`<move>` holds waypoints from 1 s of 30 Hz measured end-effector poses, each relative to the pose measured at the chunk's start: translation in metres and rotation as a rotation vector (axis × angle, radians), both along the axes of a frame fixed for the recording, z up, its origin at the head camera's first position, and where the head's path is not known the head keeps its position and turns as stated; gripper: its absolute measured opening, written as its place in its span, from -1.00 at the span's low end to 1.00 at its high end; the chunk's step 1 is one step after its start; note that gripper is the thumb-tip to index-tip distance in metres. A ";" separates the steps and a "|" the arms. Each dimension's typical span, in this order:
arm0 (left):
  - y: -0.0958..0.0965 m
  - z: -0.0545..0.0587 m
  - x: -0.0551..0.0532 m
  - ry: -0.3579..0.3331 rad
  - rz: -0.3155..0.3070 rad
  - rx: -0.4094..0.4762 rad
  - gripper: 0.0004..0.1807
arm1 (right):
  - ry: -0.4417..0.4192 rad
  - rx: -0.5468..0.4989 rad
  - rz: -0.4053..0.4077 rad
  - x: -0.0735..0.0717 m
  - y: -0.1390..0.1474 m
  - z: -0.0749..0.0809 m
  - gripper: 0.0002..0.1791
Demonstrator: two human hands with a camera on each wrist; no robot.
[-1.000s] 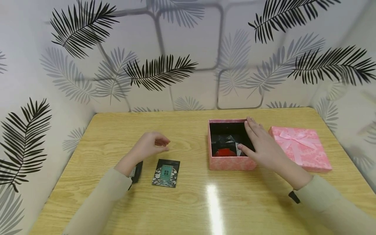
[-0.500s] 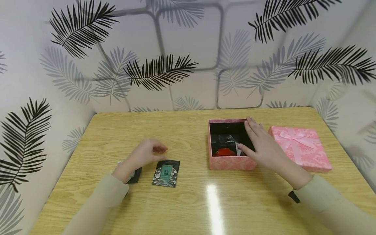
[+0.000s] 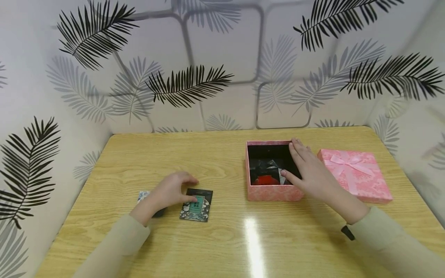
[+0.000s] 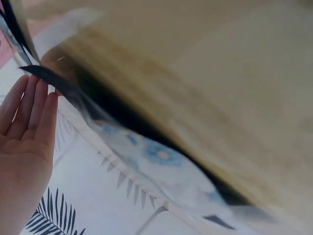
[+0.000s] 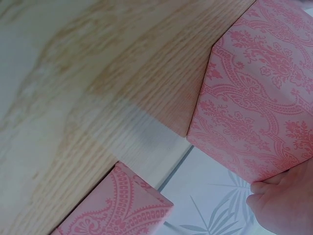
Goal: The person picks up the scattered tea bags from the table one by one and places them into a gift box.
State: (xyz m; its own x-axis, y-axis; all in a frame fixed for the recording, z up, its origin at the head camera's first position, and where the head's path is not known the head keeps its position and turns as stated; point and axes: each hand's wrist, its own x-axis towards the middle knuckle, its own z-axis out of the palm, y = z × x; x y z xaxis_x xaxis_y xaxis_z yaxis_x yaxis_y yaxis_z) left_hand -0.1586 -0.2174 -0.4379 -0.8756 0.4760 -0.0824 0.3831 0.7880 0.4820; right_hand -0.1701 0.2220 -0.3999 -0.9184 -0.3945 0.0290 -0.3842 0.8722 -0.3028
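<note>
Wooden table (image 3: 226, 247): I am seeing it spreading across the foreground.
Pink box (image 3: 274, 194): standing lidless, right of centre.
Pink lid (image 3: 370, 178): lying to the box's right.
Right hand (image 3: 314, 177): resting on the box's right rim, fingers extended.
Left hand (image 3: 171, 190): holding thumb and fingers apart, thumb overlapping the dark packet.
Dark packet (image 3: 195, 212): lying flat on the table, left of the box.

Flat black packet (image 3: 196, 208) left of open pink box (image 3: 274, 194)
</note>
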 end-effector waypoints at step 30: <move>-0.002 -0.009 -0.002 0.054 -0.053 -0.006 -0.42 | -0.004 -0.001 -0.004 0.001 -0.001 -0.002 0.05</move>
State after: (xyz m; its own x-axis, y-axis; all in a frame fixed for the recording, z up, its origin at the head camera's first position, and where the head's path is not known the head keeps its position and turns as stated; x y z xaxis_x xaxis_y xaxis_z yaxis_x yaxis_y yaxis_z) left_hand -0.1605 -0.2192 -0.4470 -0.8525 0.5214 -0.0384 0.4496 0.7686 0.4551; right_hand -0.1687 0.2212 -0.4019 -0.9203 -0.3904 0.0258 -0.3792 0.8735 -0.3052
